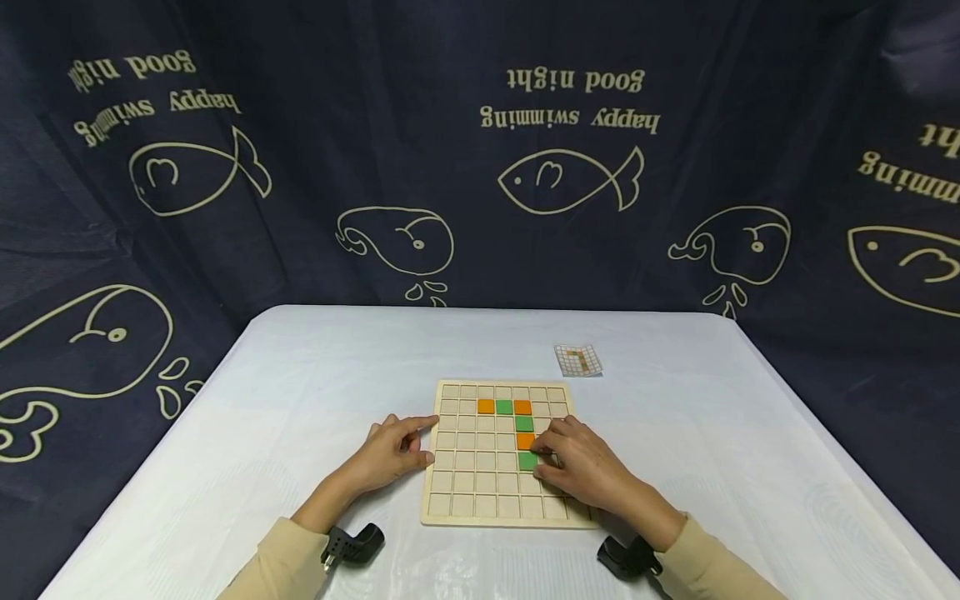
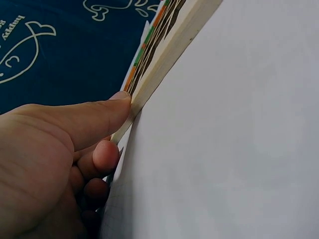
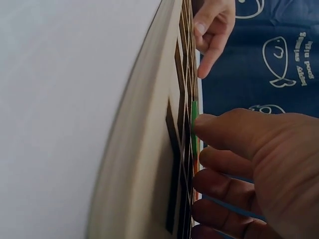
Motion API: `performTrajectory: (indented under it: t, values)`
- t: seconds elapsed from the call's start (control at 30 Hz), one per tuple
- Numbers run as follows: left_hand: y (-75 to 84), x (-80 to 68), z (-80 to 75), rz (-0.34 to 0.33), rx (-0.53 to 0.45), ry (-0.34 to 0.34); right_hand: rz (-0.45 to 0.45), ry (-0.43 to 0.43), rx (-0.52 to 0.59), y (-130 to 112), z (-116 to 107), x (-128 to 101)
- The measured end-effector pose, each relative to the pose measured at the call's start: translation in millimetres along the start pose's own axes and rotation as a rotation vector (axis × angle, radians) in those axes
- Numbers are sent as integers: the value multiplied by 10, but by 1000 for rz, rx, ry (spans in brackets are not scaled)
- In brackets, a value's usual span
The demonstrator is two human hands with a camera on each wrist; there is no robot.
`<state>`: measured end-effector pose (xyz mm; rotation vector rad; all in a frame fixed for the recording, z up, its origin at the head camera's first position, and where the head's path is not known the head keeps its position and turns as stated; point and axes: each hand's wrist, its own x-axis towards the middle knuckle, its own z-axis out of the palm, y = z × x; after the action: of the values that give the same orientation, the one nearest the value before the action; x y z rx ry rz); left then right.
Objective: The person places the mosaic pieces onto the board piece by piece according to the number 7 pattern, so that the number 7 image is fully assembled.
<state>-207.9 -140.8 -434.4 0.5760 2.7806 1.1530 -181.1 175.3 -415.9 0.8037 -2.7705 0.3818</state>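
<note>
I see the pale wooden grid board (image 1: 480,483) lying flat on the white-clothed counter (image 1: 300,400). Left hand (image 1: 390,454) steadies its left edge, index finger and thumb against the rim. Right hand (image 1: 581,462) pinches the lowest green square tile (image 1: 527,460), seated under an orange tile (image 1: 524,440).

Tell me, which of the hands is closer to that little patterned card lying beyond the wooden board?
The right hand. It rests on the board's right side, below the card, touching a green tile. The left hand presses the board's left edge, farther away.
</note>
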Motion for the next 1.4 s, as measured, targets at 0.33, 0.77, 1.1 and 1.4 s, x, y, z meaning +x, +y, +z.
performTrajectory:
  t: [0.33,0.77,1.1,1.4]
  values:
    - [-12,-4,14,-9,1,9,-25,45,19,30,-47,-48]
    - [-3,-12,6,-9,-2,-9,44,37,34,88,-129,-164]
    - [-11,-1,9,3,-1,-4,49,63,34,147,-194,-288]
    - [-8,1,9,0,6,-1,100,67,53,176,-223,-386]
